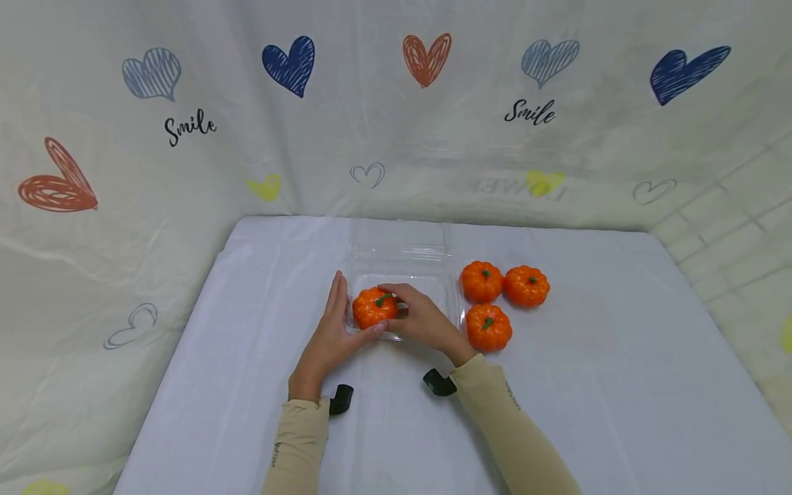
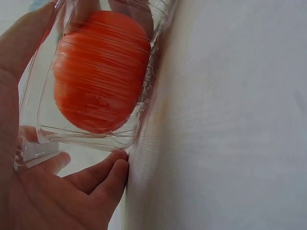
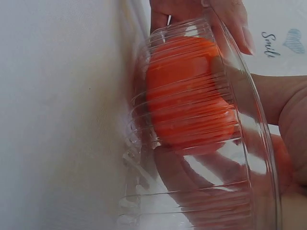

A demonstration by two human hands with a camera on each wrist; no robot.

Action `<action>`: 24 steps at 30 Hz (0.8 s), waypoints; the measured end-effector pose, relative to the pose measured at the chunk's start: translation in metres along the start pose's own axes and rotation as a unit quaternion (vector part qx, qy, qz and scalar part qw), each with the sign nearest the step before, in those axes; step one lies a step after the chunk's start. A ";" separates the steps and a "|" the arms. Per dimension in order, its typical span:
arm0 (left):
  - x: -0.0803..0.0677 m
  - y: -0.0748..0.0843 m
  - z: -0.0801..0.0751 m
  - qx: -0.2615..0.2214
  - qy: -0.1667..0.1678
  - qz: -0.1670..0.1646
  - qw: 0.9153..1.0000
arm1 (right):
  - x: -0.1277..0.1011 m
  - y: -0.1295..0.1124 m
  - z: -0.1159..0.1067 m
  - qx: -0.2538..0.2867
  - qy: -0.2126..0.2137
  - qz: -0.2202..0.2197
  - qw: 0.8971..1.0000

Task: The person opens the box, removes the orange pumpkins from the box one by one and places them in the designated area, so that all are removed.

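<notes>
A clear plastic clamshell container point(image 1: 427, 289) lies with its lid folded back on the white-covered table. Inside its left part is a small orange toy pumpkin point(image 1: 369, 308) with a green stem. My right hand point(image 1: 421, 317) reaches into the container and grips this pumpkin from the right, thumb in front and fingers behind. The pumpkin point(image 2: 103, 72) shows through the ribbed wall in the left wrist view. My left hand point(image 1: 331, 337) rests against the container's left front corner, its fingers straight along the side and its thumb along the front rim.
Three more toy pumpkins stand right of the container: one at the back point(image 1: 482, 282), one farther right point(image 1: 526, 286), one nearer the front point(image 1: 488, 328). A white curtain point(image 1: 396, 137) printed with hearts hangs behind the table. Dark wrist-worn pieces point(image 1: 341, 399) sit by both sleeves.
</notes>
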State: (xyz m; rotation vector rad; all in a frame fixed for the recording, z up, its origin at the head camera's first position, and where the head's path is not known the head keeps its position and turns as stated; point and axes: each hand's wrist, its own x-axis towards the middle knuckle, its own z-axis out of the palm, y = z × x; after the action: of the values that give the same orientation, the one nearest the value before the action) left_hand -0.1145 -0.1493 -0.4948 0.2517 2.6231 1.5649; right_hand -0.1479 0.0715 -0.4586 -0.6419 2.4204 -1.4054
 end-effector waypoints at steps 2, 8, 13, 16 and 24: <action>0.000 0.000 0.000 0.003 0.000 0.000 1.000 | 0.000 0.000 0.000 -0.002 0.008 -0.001 1.000; -0.001 0.000 -0.001 0.004 -0.001 -0.001 1.000 | 0.001 0.002 0.000 -0.005 0.031 0.009 0.999; 0.000 0.000 -0.001 0.003 -0.003 0.002 1.000 | -0.001 0.001 -0.002 0.009 0.056 0.029 0.998; 0.000 0.000 -0.001 0.000 -0.004 0.002 1.000 | -0.001 0.000 -0.003 0.019 0.072 0.028 0.997; 0.000 -0.001 -0.001 0.006 -0.004 -0.005 1.000 | -0.002 -0.003 -0.005 0.044 0.116 0.015 0.992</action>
State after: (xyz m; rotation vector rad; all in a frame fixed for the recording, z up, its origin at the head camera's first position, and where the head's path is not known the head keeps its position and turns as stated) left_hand -0.1150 -0.1506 -0.4951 0.2454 2.6229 1.5429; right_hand -0.1474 0.0754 -0.4532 -0.4408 2.5109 -1.6440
